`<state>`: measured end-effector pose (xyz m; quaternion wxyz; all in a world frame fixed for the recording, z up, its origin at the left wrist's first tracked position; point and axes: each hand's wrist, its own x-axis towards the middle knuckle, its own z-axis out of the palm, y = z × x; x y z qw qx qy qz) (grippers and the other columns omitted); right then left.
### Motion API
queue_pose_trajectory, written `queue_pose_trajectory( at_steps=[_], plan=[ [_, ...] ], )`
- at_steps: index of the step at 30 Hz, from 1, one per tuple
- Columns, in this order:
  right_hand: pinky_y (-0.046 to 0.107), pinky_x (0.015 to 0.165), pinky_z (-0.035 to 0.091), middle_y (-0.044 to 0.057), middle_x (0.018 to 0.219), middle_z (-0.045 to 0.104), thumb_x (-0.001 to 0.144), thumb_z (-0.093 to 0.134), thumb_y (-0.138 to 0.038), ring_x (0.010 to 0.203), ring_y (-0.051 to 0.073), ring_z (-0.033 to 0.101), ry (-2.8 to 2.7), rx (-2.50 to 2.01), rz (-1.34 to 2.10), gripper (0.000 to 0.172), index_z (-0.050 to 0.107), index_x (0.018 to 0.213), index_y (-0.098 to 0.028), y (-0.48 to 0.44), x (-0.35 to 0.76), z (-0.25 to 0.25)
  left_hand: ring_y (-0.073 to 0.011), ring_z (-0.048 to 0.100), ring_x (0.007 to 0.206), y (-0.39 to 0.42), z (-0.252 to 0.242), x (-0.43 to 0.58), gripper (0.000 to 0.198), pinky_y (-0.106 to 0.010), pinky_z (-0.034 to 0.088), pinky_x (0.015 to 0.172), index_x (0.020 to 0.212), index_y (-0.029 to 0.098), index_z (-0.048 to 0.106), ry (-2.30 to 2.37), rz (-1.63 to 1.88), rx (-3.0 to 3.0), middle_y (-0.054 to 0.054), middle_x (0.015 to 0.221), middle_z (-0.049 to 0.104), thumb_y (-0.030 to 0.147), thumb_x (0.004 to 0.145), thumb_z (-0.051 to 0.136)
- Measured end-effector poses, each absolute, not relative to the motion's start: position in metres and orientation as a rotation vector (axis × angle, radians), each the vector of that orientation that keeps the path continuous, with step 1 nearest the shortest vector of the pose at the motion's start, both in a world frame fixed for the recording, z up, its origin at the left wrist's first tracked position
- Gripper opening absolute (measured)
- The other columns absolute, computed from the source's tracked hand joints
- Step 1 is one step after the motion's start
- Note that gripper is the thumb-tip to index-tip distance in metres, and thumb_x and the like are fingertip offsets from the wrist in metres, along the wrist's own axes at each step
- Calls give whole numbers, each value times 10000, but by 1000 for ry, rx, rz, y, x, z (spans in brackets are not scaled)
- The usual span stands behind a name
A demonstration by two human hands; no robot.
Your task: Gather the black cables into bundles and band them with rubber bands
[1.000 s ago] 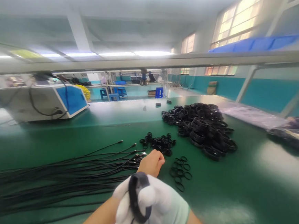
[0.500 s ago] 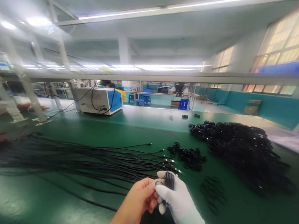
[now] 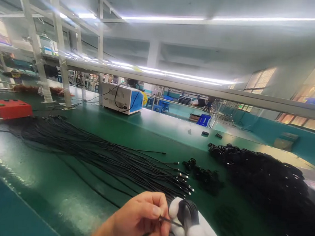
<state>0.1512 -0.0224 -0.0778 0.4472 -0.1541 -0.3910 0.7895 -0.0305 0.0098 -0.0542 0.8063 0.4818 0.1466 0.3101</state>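
Note:
My bare left hand (image 3: 141, 216) is at the bottom centre, thumb and forefinger pinched on a thin black band (image 3: 169, 220) that reaches across to my other hand. In a white glove, my right hand (image 3: 192, 231) grips a coiled black cable (image 3: 189, 212) with its fingers wrapped round it. Long straight black cables (image 3: 111, 154) lie across the green table to the left, their metal plugs (image 3: 182, 175) just beyond my hands. A small heap of black bands or loops (image 3: 206, 178) sits behind my right hand.
A large pile of coiled black cables (image 3: 266, 184) covers the right side of the green table (image 3: 86, 196). At the far left is a red box (image 3: 11, 109). A white and blue machine (image 3: 123, 99) stands at the back below a metal rail (image 3: 176, 80).
The view has turned left and tilted, bringing the whole red box into sight. My hands have moved slightly apart, with the black band now stretched between them.

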Motion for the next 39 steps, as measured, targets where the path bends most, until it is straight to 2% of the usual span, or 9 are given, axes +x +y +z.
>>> queue_pose_trajectory(
  at_steps=[4, 7, 12, 18, 24, 27, 30, 34, 39],
  plan=[
    [160, 372, 292, -33, 536, 498, 677, 671, -260, 390, 55, 403, -1075, -443, 1905, 361, 529, 990, -146, -20, 148, -71, -84, 471, 481, 26, -34, -43, 46, -181, 320, 482, 716, 174, 568, 667, 370, 1645, 32, 593, 625, 159, 673, 567],
    [151, 314, 274, -34, 562, 526, 710, 619, -248, 337, 45, 375, -1117, -584, 1825, 342, 488, 1010, -147, -16, 147, -66, -146, 537, 712, 28, -16, -43, 49, -212, 351, 606, 691, 214, 660, 794, 257, 2085, 42, 641, 634, 180, 659, 645],
    [206, 372, 426, -15, 726, 563, 632, 679, -221, 470, 96, 512, -1132, -965, 1551, 528, 453, 1104, -150, -10, 148, -55, -187, 517, 888, 27, -11, -41, 348, -248, 374, 737, 947, 281, 668, 935, 386, 2170, 50, 823, 672, 226, 609, 735],
    [207, 388, 424, -20, 659, 586, 638, 677, -223, 446, 96, 488, -1384, -1154, 1631, 729, 367, 1296, -172, -9, 143, -60, -187, 505, 1066, 33, -35, -39, 621, -289, 378, 943, 1176, 263, 528, 808, 489, 1980, -2, 1158, 577, 186, 589, 715],
    [334, 588, 501, 73, 846, 657, 575, 733, -272, 611, 206, 621, -1437, -1346, 1360, 883, 342, 1363, -196, 0, 131, -93, -243, 534, 941, 21, -28, -24, 490, -307, 453, 750, 1029, 247, 591, 999, 349, 2182, -26, 955, 586, 347, 569, 726],
    [368, 774, 485, 94, 993, 648, 623, 674, -254, 850, 244, 637, -1440, -1378, 1251, 814, 349, 1367, -213, 0, 128, -95, -269, 556, 849, 28, -25, -22, 455, -303, 440, 643, 916, 197, 621, 1094, 194, 2296, -46, 855, 590, 380, 516, 737],
    [363, 830, 461, 54, 936, 657, 606, 634, -178, 873, 232, 620, -1569, -1449, 1062, 625, 514, 1218, -220, -5, 128, -80, -203, 586, 712, 46, -29, -28, 272, -258, 426, 595, 842, 191, 648, 930, 72, 2119, -11, 771, 643, 293, 591, 671],
    [280, 614, 488, 29, 857, 622, 647, 627, -216, 694, 165, 587, -1586, -1368, 1070, 278, 575, 920, -205, -13, 134, -56, -146, 595, 716, 56, -41, -33, 214, -226, 424, 643, 758, 189, 665, 856, 150, 1982, 14, 769, 692, 183, 734, 453],
    [149, 295, 266, 43, 898, 625, 637, 706, -303, 343, 28, 416, -1184, -522, 1801, 469, 457, 1025, -217, -18, 149, -58, -130, 577, 627, 37, -44, -32, 143, -212, 384, 555, 720, 171, 640, 754, 164, 1758, 8, 632, 680, 168, 725, 497]
  ],
)
